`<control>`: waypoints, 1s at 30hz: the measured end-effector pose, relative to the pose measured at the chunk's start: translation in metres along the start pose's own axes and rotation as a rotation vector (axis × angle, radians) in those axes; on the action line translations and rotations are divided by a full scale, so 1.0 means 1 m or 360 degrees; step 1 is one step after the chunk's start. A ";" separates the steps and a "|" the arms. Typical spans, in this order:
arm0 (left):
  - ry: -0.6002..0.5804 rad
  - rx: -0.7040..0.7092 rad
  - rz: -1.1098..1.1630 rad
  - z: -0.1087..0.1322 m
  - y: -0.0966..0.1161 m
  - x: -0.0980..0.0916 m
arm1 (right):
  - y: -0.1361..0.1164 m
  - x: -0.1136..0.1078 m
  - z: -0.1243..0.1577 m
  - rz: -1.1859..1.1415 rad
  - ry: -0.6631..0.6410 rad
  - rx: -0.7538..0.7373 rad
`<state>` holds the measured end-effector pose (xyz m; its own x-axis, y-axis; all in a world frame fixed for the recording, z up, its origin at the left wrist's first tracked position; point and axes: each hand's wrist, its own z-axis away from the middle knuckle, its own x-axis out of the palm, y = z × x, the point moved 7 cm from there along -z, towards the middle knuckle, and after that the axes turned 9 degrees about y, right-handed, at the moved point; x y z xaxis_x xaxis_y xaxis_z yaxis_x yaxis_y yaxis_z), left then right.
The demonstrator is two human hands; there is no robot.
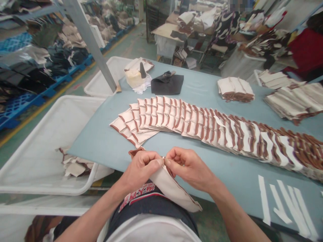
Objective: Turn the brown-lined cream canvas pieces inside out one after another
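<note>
Both my hands pinch the upper edge of a cream fabric piece with brown edging (170,188), above my lap at the table's near edge. My left hand (143,166) is closed on it, thumb against the forefinger. Close beside it, my right hand (188,166) pinches the same edge, fingers curled. The piece hangs down to the right from my fingertips, and a brown corner pokes out behind my left hand. Just beyond my hands, a long overlapping row of similar cream and brown pieces (171,116) fans across the table.
White strips (290,201) lie on the blue tabletop (98,137) at the right. A black cloth (168,84) and a yellowish roll (135,79) sit at the back. White bins (50,134) stand at the left. More stacked pieces (236,89) lie far right, and a person (227,25) sits beyond.
</note>
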<state>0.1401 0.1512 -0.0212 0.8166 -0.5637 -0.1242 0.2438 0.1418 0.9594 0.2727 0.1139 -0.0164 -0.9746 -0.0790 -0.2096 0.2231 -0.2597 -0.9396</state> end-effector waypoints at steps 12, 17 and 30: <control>0.0073 0.0113 -0.0032 0.008 0.002 -0.004 | -0.025 0.003 0.014 0.0425 0.0248 -0.0236; 0.0207 0.0101 -0.0106 0.006 0.003 -0.003 | -0.022 0.004 0.016 0.0420 0.0356 -0.0243; 0.0295 0.0167 -0.0311 0.011 0.005 0.002 | -0.026 -0.003 0.021 0.0649 0.0373 -0.0474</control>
<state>0.1374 0.1421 -0.0141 0.8434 -0.4123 -0.3444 0.3586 -0.0454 0.9324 0.2701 0.1005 0.0148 -0.7963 0.1086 -0.5950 0.6012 0.0333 -0.7984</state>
